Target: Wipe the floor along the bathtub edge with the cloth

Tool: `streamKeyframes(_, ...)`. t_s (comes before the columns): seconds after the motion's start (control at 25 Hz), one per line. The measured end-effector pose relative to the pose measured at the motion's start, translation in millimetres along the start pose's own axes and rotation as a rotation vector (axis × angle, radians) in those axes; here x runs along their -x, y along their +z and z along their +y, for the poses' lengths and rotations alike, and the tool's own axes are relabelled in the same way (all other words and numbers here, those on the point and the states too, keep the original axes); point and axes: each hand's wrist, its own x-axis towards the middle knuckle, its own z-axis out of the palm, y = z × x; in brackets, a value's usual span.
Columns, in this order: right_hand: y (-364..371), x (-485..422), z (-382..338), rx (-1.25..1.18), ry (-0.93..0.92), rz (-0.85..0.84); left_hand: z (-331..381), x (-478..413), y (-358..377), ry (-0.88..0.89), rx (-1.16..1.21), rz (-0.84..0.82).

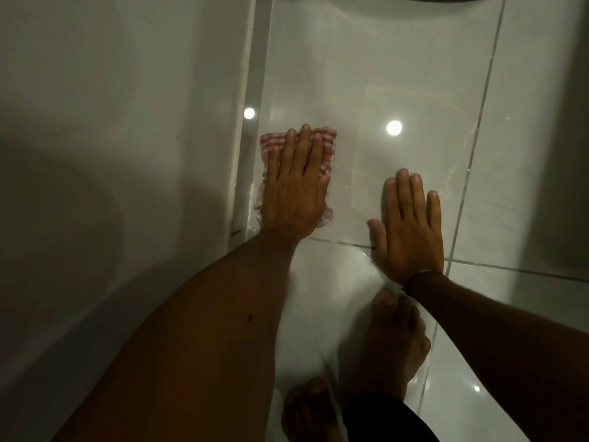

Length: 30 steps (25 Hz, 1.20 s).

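While the white bathtub [121, 138] fills the left side of the view, its outer wall runs from near to far and meets a pale strip along its base [255, 100] at the edge of the floor. Just right of that strip lies the cloth [325, 145], red-and-white checked, flat on the glossy light floor tiles [366, 74], with its left border close to the bathtub edge. The left hand [296, 189] presses down on the cloth with its palm flat and its fingers stretched out side by side, pointing far; the cloth shows beyond the fingertips and on both sides of the hand. It is not gripped, only pinned under the open palm. Farther right, well apart from the cloth, the right hand [409, 231] rests open and empty on the bare tile, fingers spread slightly, across a dark grout line [342, 243]. A thin band [417, 275] circles that wrist. Near the bottom edge, two bare feet [389, 339] stand on the floor between the forearms. Bright round light reflections [394, 127] shine on the tile far of the hands.
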Motion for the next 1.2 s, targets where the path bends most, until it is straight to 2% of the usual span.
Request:
streamKeyframes(0.2, 3, 0, 3, -0.021, -0.006, 0.030, -25, -19, 0, 0.019, -0.086, 0.026)
streamKeyframes(0.36, 0, -1, 2, -0.022, -0.004, 0.016, -27, -2, -4, -0.049, -0.021, 0.034)
streamKeyframes(0.56, -4, 1, -1, -0.021, 0.001, 0.001, -17, 70, 5, -0.117, -0.029, -0.051)
streamKeyframes(0.8, -7, 2, -5, -0.018, 0.008, -0.025, -3, 174, 26, -0.140, 0.122, 0.094)
streamKeyframes(1.0, -1, 2, -4, -0.016, 0.001, 0.005, 4, 252, 35, -0.181, 0.097, -0.077)
streamKeyframes(1.2, 1, 2, 0, -0.033, -0.006, 0.028, 2, 230, 30, -0.155, 0.072, -0.081)
